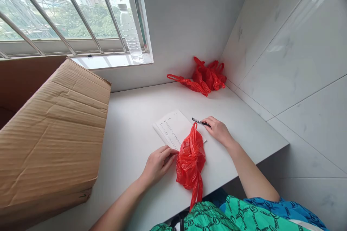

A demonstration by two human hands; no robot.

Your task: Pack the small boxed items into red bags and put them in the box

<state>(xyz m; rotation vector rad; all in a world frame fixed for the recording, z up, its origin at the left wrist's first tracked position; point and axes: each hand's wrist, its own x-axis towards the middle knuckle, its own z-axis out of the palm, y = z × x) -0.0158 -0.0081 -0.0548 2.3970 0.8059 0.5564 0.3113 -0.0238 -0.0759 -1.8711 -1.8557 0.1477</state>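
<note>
Red plastic bag (190,158), knotted at its middle, lies on the white table (130,140) at centre-near, with its upper end overlapping the lower right corner of a printed paper sheet (170,128). Its twisted tail hangs toward 6 o'clock, past the table's near edge.

Clock reference: 12 o'clock is the far table edge. Left hand (157,166) sits at 7 o'clock from the sheet, fingers (169,157) together and lightly curled, tips touching the bag's left side; whether they grip it, cannot tell. Right hand (219,131) rests at 3 o'clock from the sheet, pinching a black pen (200,122) between thumb and fingers, tip toward 9 o'clock and just above the sheet.

Bunched red bags (208,75) lie in the far corner at 1 o'clock, against the tiled wall (292,50). Large cardboard box (51,133) stands at 9 o'clock, on the table's left side. Plastic water bottle (130,32) stands upright on the window sill (108,61) at 11 o'clock, before the barred window (54,7). Green-and-blue patterned cloth (235,216) shows at the lower edge.
</note>
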